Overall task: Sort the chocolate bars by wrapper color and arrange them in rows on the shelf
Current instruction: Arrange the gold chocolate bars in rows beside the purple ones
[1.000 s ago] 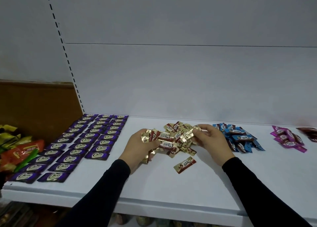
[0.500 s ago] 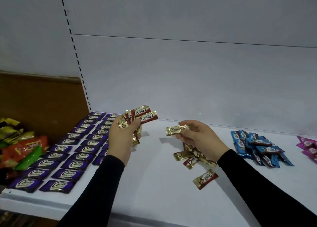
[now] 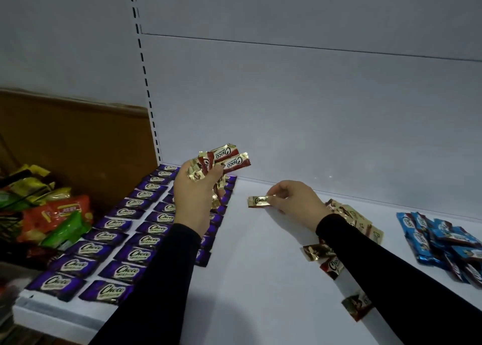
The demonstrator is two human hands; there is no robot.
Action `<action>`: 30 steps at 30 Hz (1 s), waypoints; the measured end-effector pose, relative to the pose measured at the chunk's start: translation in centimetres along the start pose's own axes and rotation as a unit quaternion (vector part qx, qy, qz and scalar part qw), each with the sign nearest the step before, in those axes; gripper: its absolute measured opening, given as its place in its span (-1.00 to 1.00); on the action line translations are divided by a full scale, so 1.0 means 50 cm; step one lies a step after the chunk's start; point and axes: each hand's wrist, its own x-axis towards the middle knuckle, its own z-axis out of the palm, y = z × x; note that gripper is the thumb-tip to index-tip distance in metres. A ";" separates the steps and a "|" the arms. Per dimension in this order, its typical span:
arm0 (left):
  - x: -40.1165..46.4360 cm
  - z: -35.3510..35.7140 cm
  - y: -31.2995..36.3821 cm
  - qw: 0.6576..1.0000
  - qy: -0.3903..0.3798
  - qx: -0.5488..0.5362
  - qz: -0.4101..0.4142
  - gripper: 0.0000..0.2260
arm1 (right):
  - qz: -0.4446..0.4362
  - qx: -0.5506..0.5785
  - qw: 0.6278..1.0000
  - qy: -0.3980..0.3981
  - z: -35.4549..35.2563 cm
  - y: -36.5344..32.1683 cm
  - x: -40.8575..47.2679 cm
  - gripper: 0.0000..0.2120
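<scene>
Right fingers [image 3: 280,197] pinch one gold bar [image 3: 260,201], now lowered to just above the shelf [image 3: 260,279] beside the purple rows [image 3: 125,240]; half a second ago it was held higher, mid-air. Left fingers [image 3: 216,172] stay clamped on a fanned bunch of gold bars [image 3: 221,161], raised over the back of the purple block, roughly where it was half a second ago. A second ago both hands were still gathering from the gold pile; since then the left hand [image 3: 193,201] has carried a stock off and the right hand [image 3: 294,204] has split out a single. Reads as the start of the gold row: first bar about to go down next to purple, left hand feeding. Gold leftovers [image 3: 352,214] lie loose under the right sleeve. Blue pile [image 3: 443,240] untouched at right, snack bags [image 3: 52,214] off the left end.
</scene>
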 end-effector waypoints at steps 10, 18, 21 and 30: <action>0.003 -0.009 0.004 1.000 0.019 0.002 -0.004 -0.69 | -0.086 -0.108 0.990 0.028 0.007 0.012 -0.008 -0.93; 0.006 -0.017 0.004 0.999 0.030 -0.021 -0.009 -0.71 | -0.104 -0.158 0.982 0.018 0.027 0.001 0.044 -0.90; 0.009 -0.018 0.003 0.999 0.033 -0.033 -0.010 -0.69 | -0.099 -0.175 0.979 0.031 0.033 -0.003 0.070 -0.88; 0.011 -0.018 0.002 0.998 0.032 -0.043 -0.015 -0.71 | -0.082 -0.222 0.970 0.062 0.039 0.000 0.108 -0.83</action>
